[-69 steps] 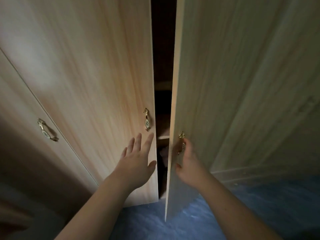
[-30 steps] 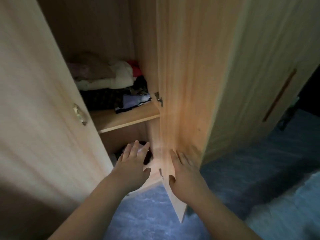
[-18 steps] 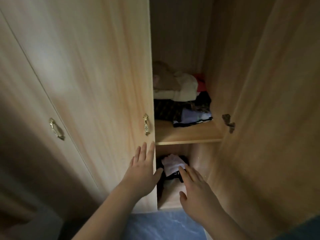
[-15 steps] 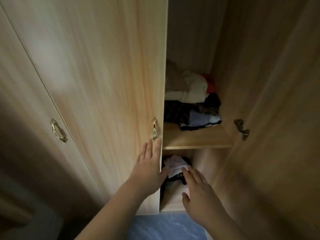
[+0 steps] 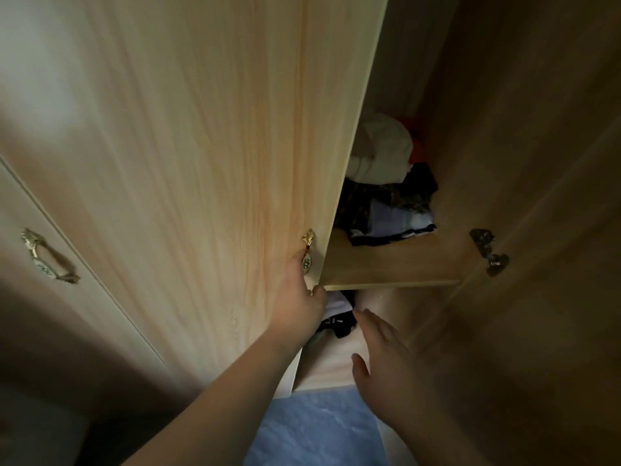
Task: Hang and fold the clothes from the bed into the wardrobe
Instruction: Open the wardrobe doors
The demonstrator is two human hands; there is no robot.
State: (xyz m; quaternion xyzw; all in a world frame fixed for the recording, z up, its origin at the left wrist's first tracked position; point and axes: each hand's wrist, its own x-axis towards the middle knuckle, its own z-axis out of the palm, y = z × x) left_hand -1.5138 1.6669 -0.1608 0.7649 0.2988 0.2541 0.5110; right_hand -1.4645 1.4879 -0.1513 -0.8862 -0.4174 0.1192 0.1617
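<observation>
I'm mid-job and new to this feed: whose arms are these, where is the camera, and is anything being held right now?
There is no machine here. The arms belong to a person, and the single camera sits on their head, looking forward and down.

The left hand has its grip on the gold door handle of the pale wooden wardrobe door, at its edge. The right hand is open with straight fingers and holds nothing, reaching toward the lower compartment.

Inside, the wooden shelf carries a pile of folded clothes, cream on top, dark and patterned below. Under the shelf lies a white and black garment, partly hidden by the left hand. Below is blue floor. The bed is out of view.
</observation>
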